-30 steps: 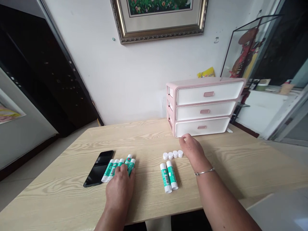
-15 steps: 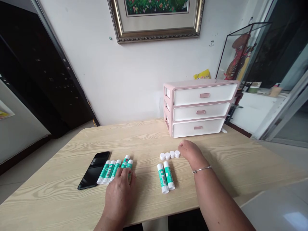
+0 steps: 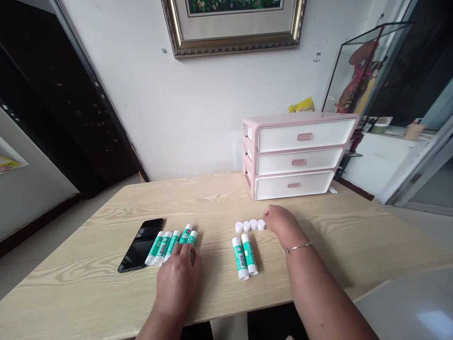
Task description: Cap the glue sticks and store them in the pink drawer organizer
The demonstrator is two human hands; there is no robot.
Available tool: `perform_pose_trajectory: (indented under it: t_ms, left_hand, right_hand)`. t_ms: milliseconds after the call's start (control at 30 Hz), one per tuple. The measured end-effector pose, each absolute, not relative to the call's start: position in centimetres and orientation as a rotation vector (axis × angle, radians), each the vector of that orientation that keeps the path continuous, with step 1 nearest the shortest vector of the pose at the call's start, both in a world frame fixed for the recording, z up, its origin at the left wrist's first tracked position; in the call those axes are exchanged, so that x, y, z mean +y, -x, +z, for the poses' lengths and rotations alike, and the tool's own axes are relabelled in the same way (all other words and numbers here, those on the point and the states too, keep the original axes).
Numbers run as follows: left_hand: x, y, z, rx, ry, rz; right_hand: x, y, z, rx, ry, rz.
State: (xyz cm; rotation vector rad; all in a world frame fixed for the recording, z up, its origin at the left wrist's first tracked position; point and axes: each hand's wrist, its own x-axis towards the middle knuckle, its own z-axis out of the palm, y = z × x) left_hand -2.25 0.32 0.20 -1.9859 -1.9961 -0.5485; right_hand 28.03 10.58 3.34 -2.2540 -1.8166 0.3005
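My left hand (image 3: 179,270) rests on the right end of a row of green and white glue sticks (image 3: 163,246), its curled fingers and thumb around the rightmost glue stick (image 3: 192,237). The lower part of that stick is hidden beneath the hand. My right hand (image 3: 281,220) is closed beside a line of white caps (image 3: 247,226), right against the last one. Whatever its fingers hold faces away and cannot be seen. Two more glue sticks (image 3: 240,259) lie side by side between my hands, just below the caps.
A black phone (image 3: 140,245) lies left of the glue sticks. At the back right of the wooden table (image 3: 170,198) stands a pink and white drawer unit (image 3: 295,163), with its drawers closed. A framed picture (image 3: 235,45) hangs on the wall behind.
The whole view has shifted slightly. Both hands, the glue sticks and the caps stay in nearly the same places on the table.
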Motion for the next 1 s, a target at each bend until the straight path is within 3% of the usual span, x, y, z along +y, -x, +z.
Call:
perform_pose_trajectory:
  t_ms: [200,367,600,1000]
  left_hand:
    - [0.0,2.5,-0.9,-1.946,1.995,-0.670]
    - [-0.7,-0.1,-2.3,-1.935,2.336,-0.808]
    - [-1.0,-5.8,1.0,-2.110,2.503,-0.628]
    - [-0.3,-5.9,2.1,-2.105,2.471,-0.364]
  right_hand:
    - [10.4,-27.8,4.0,-1.764,2.248,0.242]
    - [9.5,-26.9,5.7,-1.645,2.162,0.150]
    - [7.8,-23.6,5.6,-1.844,1.612,0.267]
    - [7.0,-21.9,4.7,-2.064,1.382,0.403]
